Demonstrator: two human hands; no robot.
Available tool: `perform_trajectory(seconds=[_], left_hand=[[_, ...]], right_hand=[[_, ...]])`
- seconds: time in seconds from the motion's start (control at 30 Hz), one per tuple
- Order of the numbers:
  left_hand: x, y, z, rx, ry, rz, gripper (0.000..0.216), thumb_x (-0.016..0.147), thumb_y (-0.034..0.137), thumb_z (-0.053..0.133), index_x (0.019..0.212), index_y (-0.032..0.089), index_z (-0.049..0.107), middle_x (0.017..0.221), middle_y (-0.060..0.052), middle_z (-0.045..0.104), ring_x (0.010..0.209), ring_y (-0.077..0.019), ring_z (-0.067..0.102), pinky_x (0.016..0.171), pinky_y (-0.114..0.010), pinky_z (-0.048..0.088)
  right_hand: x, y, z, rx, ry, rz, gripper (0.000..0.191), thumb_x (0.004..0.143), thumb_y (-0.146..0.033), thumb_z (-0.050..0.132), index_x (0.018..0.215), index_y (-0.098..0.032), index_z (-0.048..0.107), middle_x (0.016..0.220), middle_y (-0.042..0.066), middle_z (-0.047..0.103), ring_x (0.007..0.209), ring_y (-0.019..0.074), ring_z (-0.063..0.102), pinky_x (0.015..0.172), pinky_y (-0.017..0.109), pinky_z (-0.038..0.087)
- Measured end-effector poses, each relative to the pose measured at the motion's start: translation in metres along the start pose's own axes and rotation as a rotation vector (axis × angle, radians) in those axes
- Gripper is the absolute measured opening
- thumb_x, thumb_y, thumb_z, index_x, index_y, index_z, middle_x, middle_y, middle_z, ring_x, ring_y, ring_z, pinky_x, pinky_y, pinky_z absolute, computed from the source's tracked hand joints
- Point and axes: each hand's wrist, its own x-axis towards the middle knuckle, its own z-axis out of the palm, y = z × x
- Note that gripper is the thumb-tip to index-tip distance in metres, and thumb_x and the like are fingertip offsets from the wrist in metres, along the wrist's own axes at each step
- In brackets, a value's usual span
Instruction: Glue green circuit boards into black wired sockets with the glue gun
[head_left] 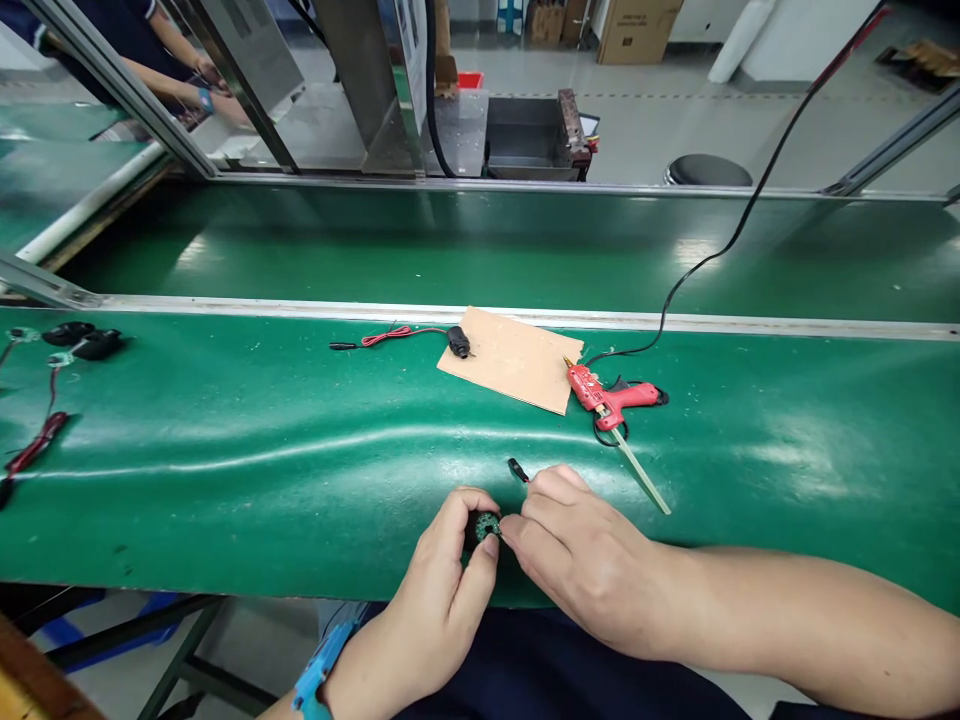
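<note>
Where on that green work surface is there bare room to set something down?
Left: the green work surface between the cable bundle and left hand. Right: the patch beyond the right forearm, right of the glue gun. Crowded: the cardboard, with glue gun and black wired part at its edges, and where the right hand sits close to the left.

You are in a factory workshop; your long green desk [225, 400] carries a glue gun [589, 388] and wired parts [459, 342]; metal framing [124, 89] surrounds it; another person [139, 45] works at a neighbouring station.
</note>
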Motion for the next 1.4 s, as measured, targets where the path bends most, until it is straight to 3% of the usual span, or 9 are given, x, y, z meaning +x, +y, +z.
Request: perform_trajectory(seconds=[0.2, 0.33, 0.63, 0.93, 1.17, 1.4], left_hand=[[0.002, 0.001, 0.0, 0.002, -0.005, 0.012, 0.014, 0.106, 0.029, 0.042, 0.119, 0.027, 0.044, 0.109, -0.004, 0.054, 0.101, -0.0207, 0.053, 0.092, -0.037, 0.044], [0.003, 0.0, 0.003, -0.03, 0.004, -0.013, 0.012, 0.106, 0.029, 0.04, 0.116, 0.026, 0.046, 0.105, -0.005, 0.055, 0.095, -0.0206, 0.052, 0.087, -0.037, 0.044], [0.008, -0.003, 0.008, -0.088, 0.083, -0.016, 0.013, 0.096, 0.016, 0.042, 0.103, 0.024, 0.05, 0.095, -0.002, 0.055, 0.083, -0.0186, 0.05, 0.075, -0.034, 0.045], [0.01, -0.008, 0.012, -0.107, 0.163, -0.009, 0.019, 0.086, 0.012, 0.048, 0.1, 0.023, 0.054, 0.096, -0.003, 0.058, 0.093, -0.0214, 0.058, 0.077, -0.033, 0.049], [0.009, -0.012, 0.009, -0.12, 0.151, 0.013, 0.016, 0.091, 0.014, 0.048, 0.103, 0.023, 0.053, 0.1, -0.003, 0.057, 0.095, -0.0207, 0.056, 0.087, -0.035, 0.047], [0.009, -0.015, -0.004, -0.131, 0.058, 0.056, 0.017, 0.091, 0.011, 0.046, 0.103, 0.022, 0.052, 0.098, -0.003, 0.056, 0.092, -0.0194, 0.053, 0.084, -0.034, 0.045]], right_hand=[[-0.003, 0.001, -0.002, -0.029, -0.032, -0.02, 0.03, 0.098, -0.006, 0.041, 0.079, -0.012, 0.063, 0.075, 0.006, 0.05, 0.076, 0.0195, 0.034, 0.07, 0.037, 0.031], [-0.003, 0.001, 0.0, -0.021, 0.023, -0.024, 0.029, 0.098, -0.006, 0.043, 0.078, -0.011, 0.064, 0.073, 0.005, 0.049, 0.075, 0.0189, 0.034, 0.07, 0.037, 0.03], [-0.001, -0.001, 0.002, -0.015, 0.045, -0.063, 0.033, 0.098, -0.007, 0.041, 0.08, -0.009, 0.069, 0.072, 0.007, 0.052, 0.075, 0.0203, 0.037, 0.072, 0.037, 0.033], [0.002, 0.001, 0.004, -0.023, -0.073, -0.063, 0.033, 0.101, -0.009, 0.039, 0.078, -0.013, 0.063, 0.072, 0.005, 0.052, 0.072, 0.0185, 0.036, 0.07, 0.035, 0.031], [0.005, 0.007, 0.005, 0.246, -0.12, 0.048, 0.024, 0.1, -0.014, 0.047, 0.086, -0.013, 0.065, 0.076, 0.004, 0.057, 0.076, 0.0181, 0.041, 0.073, 0.034, 0.036], [0.01, 0.008, 0.009, 0.278, -0.089, 0.003, 0.028, 0.101, -0.015, 0.046, 0.085, -0.012, 0.068, 0.074, 0.005, 0.058, 0.076, 0.0183, 0.042, 0.071, 0.034, 0.036]])
